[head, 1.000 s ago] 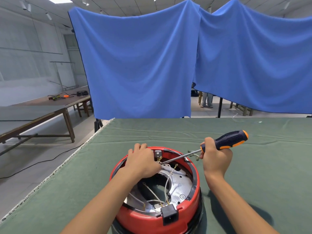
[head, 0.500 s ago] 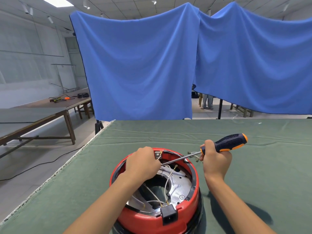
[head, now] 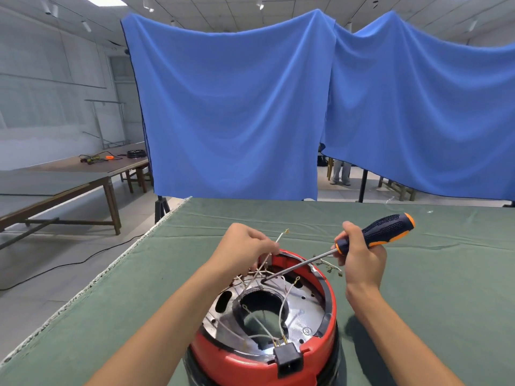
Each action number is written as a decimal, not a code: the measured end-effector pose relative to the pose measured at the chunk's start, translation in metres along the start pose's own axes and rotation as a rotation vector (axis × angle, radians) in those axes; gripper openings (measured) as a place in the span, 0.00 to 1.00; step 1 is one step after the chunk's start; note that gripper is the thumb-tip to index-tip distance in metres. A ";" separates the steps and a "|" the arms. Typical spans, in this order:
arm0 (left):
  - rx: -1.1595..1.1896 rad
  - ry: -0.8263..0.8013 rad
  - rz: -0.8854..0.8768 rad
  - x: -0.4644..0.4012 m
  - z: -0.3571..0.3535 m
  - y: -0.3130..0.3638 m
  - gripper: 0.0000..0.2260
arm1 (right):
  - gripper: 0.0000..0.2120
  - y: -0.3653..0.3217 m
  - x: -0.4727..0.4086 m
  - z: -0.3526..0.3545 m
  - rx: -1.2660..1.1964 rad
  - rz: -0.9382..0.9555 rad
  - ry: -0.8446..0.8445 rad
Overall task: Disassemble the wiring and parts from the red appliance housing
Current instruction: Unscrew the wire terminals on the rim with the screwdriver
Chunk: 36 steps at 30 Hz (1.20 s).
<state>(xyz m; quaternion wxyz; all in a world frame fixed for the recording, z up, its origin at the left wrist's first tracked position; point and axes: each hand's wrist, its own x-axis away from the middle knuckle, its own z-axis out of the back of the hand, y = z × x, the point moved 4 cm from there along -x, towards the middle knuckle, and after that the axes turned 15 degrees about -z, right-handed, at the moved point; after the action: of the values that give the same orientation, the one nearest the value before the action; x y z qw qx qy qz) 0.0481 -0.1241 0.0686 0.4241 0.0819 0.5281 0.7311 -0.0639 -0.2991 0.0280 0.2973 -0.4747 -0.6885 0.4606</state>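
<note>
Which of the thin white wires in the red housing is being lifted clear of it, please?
The thin white wire pinched by the left hand, its free end poking above the far rim; the other white wires lie inside the red round housing.

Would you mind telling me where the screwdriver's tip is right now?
In the head view, the screwdriver, held in the right hand, slants down-left so its tip sits inside the red housing at the far side, beside the wires the left hand pinches.
</note>
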 end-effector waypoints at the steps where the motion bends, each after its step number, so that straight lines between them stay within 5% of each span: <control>1: 0.040 0.081 0.002 -0.003 0.000 -0.002 0.06 | 0.18 -0.005 0.001 -0.004 0.001 -0.005 -0.030; 5: 0.358 0.351 0.067 -0.014 -0.003 -0.019 0.05 | 0.18 -0.032 0.006 -0.032 0.018 -0.088 -0.180; 11: 0.528 0.313 0.092 -0.015 -0.005 -0.032 0.06 | 0.13 -0.085 0.016 -0.088 0.109 -0.011 -0.320; 16: 0.605 0.326 0.051 -0.013 -0.003 -0.030 0.07 | 0.09 -0.122 0.024 -0.139 0.578 0.277 -0.393; 21: 0.701 0.329 0.039 -0.013 0.000 -0.030 0.10 | 0.11 -0.086 0.030 -0.143 1.207 0.258 -0.477; 27: 0.800 0.331 0.052 -0.012 -0.001 -0.028 0.11 | 0.09 -0.046 0.024 -0.115 1.323 0.264 -0.526; 33: 0.790 0.378 0.069 -0.010 0.000 -0.030 0.12 | 0.12 -0.037 0.028 -0.109 1.058 0.067 -0.599; 36: 0.800 0.426 0.084 -0.012 0.000 -0.032 0.13 | 0.10 -0.035 0.033 -0.111 1.121 0.088 -0.666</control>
<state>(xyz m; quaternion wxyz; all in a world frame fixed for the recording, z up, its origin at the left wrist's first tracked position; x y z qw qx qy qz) 0.0723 -0.1301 0.0453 0.2110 0.1085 0.8408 0.4866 0.0041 -0.2337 0.1037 0.2513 -0.1075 -0.3792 0.8840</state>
